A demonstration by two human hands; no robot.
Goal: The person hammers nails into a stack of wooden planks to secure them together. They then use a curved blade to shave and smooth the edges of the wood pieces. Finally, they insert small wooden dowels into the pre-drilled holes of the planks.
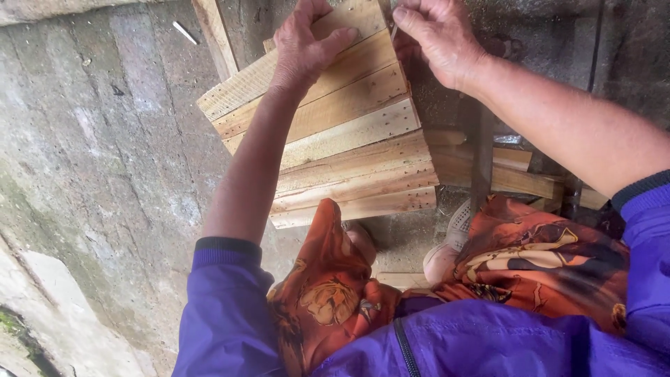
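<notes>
A panel of several pale wooden slats (349, 132) nailed side by side lies tilted in front of my knees. My left hand (303, 45) rests flat on its upper slats, thumb spread across the top board. My right hand (436, 38) is at the panel's upper right edge, fingers pinched together on something small and thin that I cannot make out. Rows of small nail holes run along the slats' right ends.
A loose wooden strip (215, 35) lies on the concrete floor (105, 153) behind the panel. More wood pieces (516, 178) lie to the right under a dark bar (481, 160). My orange patterned trousers (328, 286) and a white shoe (450, 244) are below.
</notes>
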